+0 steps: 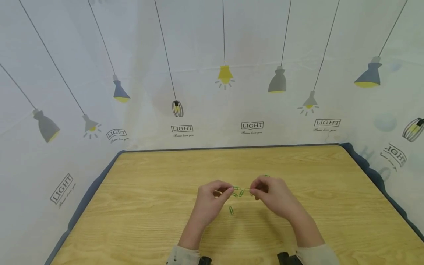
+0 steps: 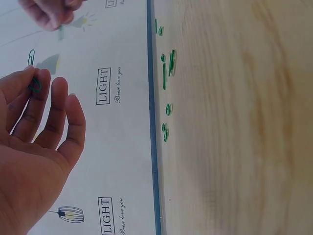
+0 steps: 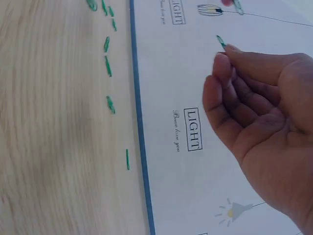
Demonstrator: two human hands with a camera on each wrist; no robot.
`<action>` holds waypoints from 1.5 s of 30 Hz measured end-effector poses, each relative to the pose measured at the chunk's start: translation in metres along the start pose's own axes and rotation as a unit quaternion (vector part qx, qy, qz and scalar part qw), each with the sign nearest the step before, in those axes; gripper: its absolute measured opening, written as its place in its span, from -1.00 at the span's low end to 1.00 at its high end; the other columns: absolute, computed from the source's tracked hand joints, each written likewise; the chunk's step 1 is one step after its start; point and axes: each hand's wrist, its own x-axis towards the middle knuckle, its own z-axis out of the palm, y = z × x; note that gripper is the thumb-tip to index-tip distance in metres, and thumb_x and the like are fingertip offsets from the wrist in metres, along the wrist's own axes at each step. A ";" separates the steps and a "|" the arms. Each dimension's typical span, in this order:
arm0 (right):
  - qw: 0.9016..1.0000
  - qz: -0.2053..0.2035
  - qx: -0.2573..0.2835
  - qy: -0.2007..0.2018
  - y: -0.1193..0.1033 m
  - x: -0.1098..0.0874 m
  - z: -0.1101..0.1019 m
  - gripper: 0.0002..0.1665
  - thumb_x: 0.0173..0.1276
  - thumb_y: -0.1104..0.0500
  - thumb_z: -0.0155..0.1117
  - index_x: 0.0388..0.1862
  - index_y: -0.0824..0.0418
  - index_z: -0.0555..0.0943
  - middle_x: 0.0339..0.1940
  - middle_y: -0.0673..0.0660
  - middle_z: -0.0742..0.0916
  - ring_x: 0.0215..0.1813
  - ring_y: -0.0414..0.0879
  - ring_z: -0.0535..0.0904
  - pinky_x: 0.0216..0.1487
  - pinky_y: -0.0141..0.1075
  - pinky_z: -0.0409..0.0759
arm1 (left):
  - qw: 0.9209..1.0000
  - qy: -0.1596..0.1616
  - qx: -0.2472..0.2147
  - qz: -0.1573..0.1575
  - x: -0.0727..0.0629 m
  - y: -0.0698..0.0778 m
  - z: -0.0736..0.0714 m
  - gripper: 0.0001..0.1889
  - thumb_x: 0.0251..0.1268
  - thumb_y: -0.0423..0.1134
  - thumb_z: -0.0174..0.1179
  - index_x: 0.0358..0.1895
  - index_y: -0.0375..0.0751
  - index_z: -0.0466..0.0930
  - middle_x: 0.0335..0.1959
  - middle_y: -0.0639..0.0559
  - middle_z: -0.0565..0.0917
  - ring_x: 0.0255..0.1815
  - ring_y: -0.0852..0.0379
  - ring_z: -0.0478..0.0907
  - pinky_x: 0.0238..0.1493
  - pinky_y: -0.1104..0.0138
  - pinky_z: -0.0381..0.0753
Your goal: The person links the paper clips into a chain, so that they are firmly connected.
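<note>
At ten and two o'clock from a loose clip, light, springy-looking clips are pinched, best at ends, by left hand and right hand.

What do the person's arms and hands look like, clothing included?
The left hand and right hand are bare, without gloves. Pale sleeves show at the bottom edge, the left with small dark marks. Beside each is a black item, cut off.
</note>
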 end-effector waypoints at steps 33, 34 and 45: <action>0.995 -0.063 0.044 0.060 -0.026 -0.005 0.012 -0.95 0.51 0.22 0.42 -0.19 0.18 0.73 -0.35 0.02 0.79 -0.36 -0.24 0.68 -0.36 -0.38 0.63 | 0.993 0.022 0.067 0.093 -0.001 0.002 0.006 -0.91 0.50 -0.26 0.36 -0.11 -0.14 0.83 -0.18 0.07 0.85 -0.20 0.21 0.73 -0.10 0.38 0.75; 0.995 -0.060 0.045 0.059 -0.026 -0.005 0.012 -0.95 0.51 0.21 0.42 -0.19 0.17 0.73 -0.35 0.02 0.79 -0.36 -0.23 0.69 -0.35 -0.37 0.63 | 0.993 0.021 0.066 0.093 -0.001 0.002 0.006 -0.91 0.49 -0.26 0.36 -0.11 -0.14 0.83 -0.18 0.07 0.85 -0.20 0.21 0.73 -0.10 0.38 0.75; 0.997 -0.036 0.056 0.050 -0.023 -0.004 0.009 -0.94 0.51 0.19 0.42 -0.19 0.16 0.74 -0.36 0.04 0.79 -0.35 -0.17 0.70 -0.32 -0.36 0.62 | 0.993 0.023 0.063 0.094 -0.002 0.006 0.004 -0.92 0.47 -0.27 0.37 -0.12 -0.16 0.83 -0.18 0.05 0.85 -0.19 0.20 0.74 -0.07 0.13 0.81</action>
